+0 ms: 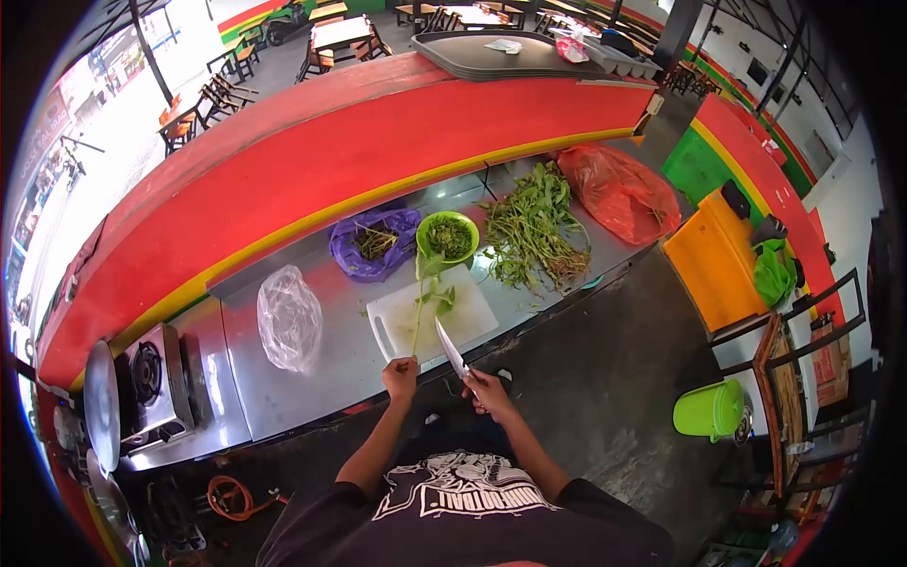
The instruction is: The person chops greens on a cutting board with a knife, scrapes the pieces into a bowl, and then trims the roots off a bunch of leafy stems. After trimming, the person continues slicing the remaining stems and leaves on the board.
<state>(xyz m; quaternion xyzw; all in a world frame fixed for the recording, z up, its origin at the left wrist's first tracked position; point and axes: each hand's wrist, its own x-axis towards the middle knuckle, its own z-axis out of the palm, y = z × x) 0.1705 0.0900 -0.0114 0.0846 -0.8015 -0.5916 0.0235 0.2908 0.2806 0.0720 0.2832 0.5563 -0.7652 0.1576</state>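
My left hand (401,377) is closed around the lower end of a long green leafy stem (421,307). The stem stretches away from me over a white cutting board (482,326), its leaves toward the far side. In my right hand (487,392) is a kitchen knife (452,347), gripped by its handle, the blade pointing away from me and just right of the stem. Behind the board stands a green bowl (450,216) holding cut greens. A purple plastic bag (351,260) with stems in it lies left of the bowl.
A heap of leafy greens (539,227) with roots lies on the steel counter (359,378), beside a red plastic bag (619,194). A clear plastic bag (289,318) is on the left. Farther left stands a gas stove (156,387). A red ledge (359,128) runs behind.
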